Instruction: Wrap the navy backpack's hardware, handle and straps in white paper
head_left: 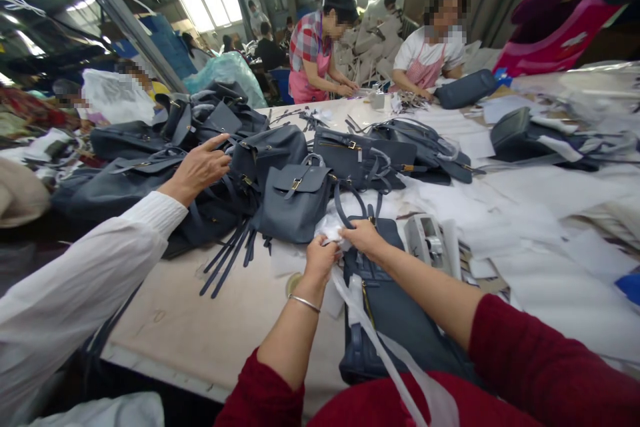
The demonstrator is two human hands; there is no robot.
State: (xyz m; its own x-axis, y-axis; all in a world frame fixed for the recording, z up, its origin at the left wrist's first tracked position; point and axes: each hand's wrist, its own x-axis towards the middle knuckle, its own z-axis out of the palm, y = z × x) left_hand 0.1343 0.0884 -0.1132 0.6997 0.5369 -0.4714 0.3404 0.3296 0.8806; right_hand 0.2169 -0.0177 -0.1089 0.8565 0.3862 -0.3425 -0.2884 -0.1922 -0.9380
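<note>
At the near bag's (407, 317) handle (339, 203), wrap (329, 225) was pinched by left hand (323, 257) and right hand (363, 238), apparently being wound, steady tension seemingly needed next.

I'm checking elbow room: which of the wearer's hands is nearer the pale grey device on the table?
Right: the right hand is left of the pale grey device in the picture, across a gap; the left hand is farther left.
</note>
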